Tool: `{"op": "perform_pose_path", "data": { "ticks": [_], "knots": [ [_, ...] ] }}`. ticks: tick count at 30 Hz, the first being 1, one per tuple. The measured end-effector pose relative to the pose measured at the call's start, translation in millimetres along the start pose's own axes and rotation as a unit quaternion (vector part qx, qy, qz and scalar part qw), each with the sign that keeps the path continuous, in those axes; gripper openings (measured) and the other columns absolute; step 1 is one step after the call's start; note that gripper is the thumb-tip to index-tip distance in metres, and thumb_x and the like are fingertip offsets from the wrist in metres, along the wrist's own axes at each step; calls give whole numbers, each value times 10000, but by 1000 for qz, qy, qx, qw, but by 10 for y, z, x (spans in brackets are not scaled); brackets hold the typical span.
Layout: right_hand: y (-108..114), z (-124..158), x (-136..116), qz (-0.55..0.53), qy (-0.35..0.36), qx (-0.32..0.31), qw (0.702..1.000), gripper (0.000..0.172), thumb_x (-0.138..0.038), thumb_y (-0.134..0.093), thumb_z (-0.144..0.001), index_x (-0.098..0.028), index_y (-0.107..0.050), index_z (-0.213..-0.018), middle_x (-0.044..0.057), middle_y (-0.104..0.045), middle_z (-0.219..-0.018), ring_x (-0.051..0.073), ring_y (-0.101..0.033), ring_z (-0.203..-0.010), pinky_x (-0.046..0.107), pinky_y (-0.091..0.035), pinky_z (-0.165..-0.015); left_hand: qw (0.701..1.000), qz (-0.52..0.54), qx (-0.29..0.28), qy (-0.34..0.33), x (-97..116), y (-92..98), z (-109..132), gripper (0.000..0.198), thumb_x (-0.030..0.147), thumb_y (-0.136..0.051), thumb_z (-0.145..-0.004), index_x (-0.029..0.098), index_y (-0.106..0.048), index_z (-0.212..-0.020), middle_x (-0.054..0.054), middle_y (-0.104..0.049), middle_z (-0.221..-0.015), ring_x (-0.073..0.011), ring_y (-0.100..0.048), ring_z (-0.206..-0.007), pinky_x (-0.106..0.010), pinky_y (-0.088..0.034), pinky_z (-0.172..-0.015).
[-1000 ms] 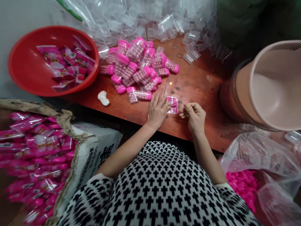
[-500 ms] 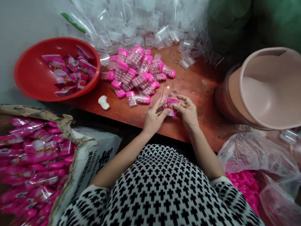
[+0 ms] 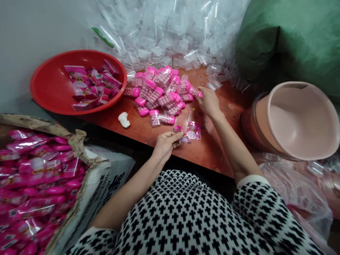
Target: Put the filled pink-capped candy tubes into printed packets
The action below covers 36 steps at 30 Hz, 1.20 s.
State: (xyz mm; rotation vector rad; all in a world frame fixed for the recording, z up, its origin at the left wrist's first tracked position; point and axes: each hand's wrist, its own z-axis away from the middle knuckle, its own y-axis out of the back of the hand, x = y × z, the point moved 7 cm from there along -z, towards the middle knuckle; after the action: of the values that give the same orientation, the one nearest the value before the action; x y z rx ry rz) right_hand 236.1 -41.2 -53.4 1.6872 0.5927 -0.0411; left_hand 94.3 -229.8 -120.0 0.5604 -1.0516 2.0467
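Observation:
Between the thumb and fingers of my left hand (image 3: 166, 144) is a small pink printed plastic sleeve (image 3: 179, 129), near the table's front edge. Another pink printed sleeve (image 3: 193, 130) lies flat on the table just right of it. My right hand (image 3: 210, 102) reaches to the right end of a heap of clear bottles (image 3: 159, 92) with pink caps, filled with small pink balls. Its fingertips are closed at the cap of the outermost bottle (image 3: 195, 92); part of the grip is hidden by the hand.
A red bowl (image 3: 39, 88) holding pink printed packs stands at the left. Below it is an open carton (image 3: 106, 177) full of pink packs. Clear empty containers (image 3: 170, 39) pile up behind the heap. A white lump (image 3: 124, 119) lies in front; pale pink tubs (image 3: 302, 117) stand at right.
My right hand has left the sleeve and moved up to the outermost bottle. My left hand has shifted slightly down and left, holding a sleeve. The view has tilted a little.

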Motion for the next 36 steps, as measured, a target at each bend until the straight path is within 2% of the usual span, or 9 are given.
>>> {"op": "perform_pose_path", "data": {
  "ticks": [5,10,15,19,25,27,30,33,36],
  "knots": [
    [-250,-324,110,107,97,-95,985,510,-89,-436,-840,-81,-535,-1340,190,-674,-1218,319,-562,-1160,484,-413,-1010,997,76,27,-10,113,94,0,322,282,-881,-577,117,-605,-590,-3,-644,-581,-100,-614,-516,-211,-543,-517],
    [-82,89,361,-6,146,-102,984,422,-72,-403,-801,-139,-691,-1103,123,-701,-1160,247,-582,-1168,398,-438,-1014,995,102,21,-1,156,109,-15,145,179,-788,-670,98,-672,-695,-53,-709,-714,-150,-679,-643,-273,-595,-603],
    [263,420,634,-20,-50,29,998,368,-313,-490,-874,-145,-636,-1167,147,-687,-1174,254,-638,-1028,419,-480,-930,992,116,41,0,134,62,-65,99,121,-764,-684,91,-670,-677,-41,-698,-698,-129,-666,-628,-258,-590,-600],
    [172,434,560,72,-175,-39,981,430,-519,-562,-834,-132,-683,-975,203,-717,-990,334,-647,-952,455,-480,-855,988,134,72,8,112,16,-70,169,151,-803,-685,115,-637,-681,-4,-673,-642,-94,-629,-571,-228,-577,-600],
    [83,518,424,-39,-203,-33,978,343,-331,-675,-734,-146,-667,-1023,151,-735,-946,331,-675,-929,446,-499,-827,978,191,89,-3,90,-4,-66,101,180,-751,-778,144,-659,-761,-11,-707,-720,-122,-682,-659,-255,-597,-675],
    [77,701,348,-191,-214,-12,958,295,-342,-694,-727,-165,-650,-959,92,-729,-845,273,-688,-807,410,-531,-751,974,207,96,-2,76,13,-79,71,170,-722,-807,145,-662,-777,-16,-716,-749,-128,-696,-695,-273,-602,-719],
    [55,1091,61,-450,-215,-19,866,288,-409,-723,-729,-195,-607,-885,7,-684,-709,173,-648,-596,310,-536,-569,969,222,106,-7,63,47,-98,83,174,-718,-817,147,-650,-778,-13,-714,-745,-123,-698,-695,-278,-600,-750],
    [63,1472,-328,-535,-200,-59,819,316,-434,-744,-744,-216,-620,-935,-33,-661,-640,125,-602,-487,254,-510,-467,968,230,98,-8,41,43,-111,104,197,-741,-804,152,-647,-799,-11,-720,-755,-123,-700,-699,-265,-593,-749],
    [19,1715,-592,-548,-197,-79,809,316,-445,-740,-764,-233,-613,-962,-43,-669,-649,119,-619,-495,248,-538,-478,970,230,73,-13,25,-5,-112,135,210,-768,-781,154,-646,-797,-14,-726,-776,-122,-702,-708,-249,-583,-746]
  ]
}}
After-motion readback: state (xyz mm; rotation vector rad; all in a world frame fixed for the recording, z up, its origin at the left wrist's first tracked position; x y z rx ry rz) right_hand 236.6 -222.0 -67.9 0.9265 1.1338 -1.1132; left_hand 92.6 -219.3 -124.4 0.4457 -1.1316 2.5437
